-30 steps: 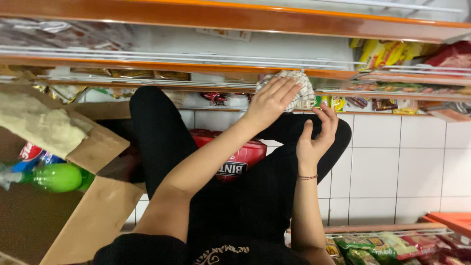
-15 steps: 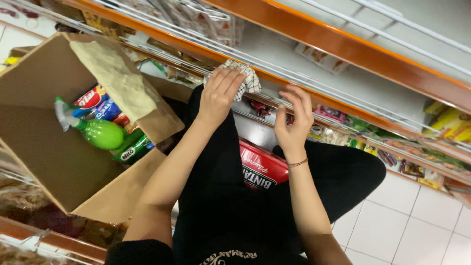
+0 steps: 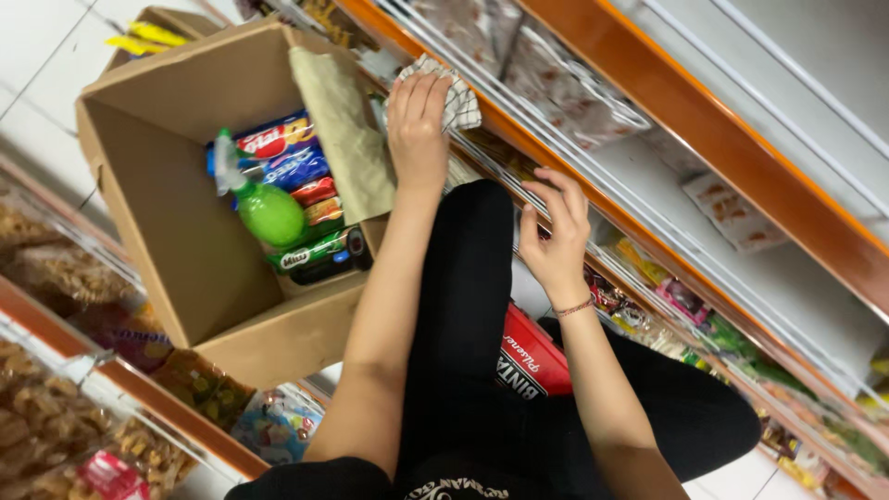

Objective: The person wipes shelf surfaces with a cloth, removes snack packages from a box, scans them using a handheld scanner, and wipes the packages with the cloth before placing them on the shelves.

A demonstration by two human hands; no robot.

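At the far left, 9 o'clock: packed snack bags (image 3: 56,417) fill a lower shelf behind an orange rail, hard against the box's outer wall.
Cardboard box (image 3: 185,268): open-topped, tilted in view; its near wall ends just beside the left forearm, and bare brown floor inside shows at 8 o'clock of its contents.
Green spray bottle (image 3: 264,208): lies inside the box on wrapped packets, nozzle toward 11 o'clock, touching them.
Box flap (image 3: 343,130): folded inward, its edge just beside the left hand's wrist.
Left hand (image 3: 419,125): palm down at 12 o'clock of the knee, fingers flat and together, pressing the checked cloth (image 3: 454,97) on the shelf rail; the cloth peeks out at 1 o'clock of the fingers.
Right hand (image 3: 554,236): fingers loosely curled and half open, tips at the wire edge of the shelf, holding nothing that can be seen.
Red crate (image 3: 528,356): under the black-clad legs, between both forearms.
Orange shelf (image 3: 667,176): runs toward 4 o'clock; its white deck is open between scattered packets (image 3: 732,208).
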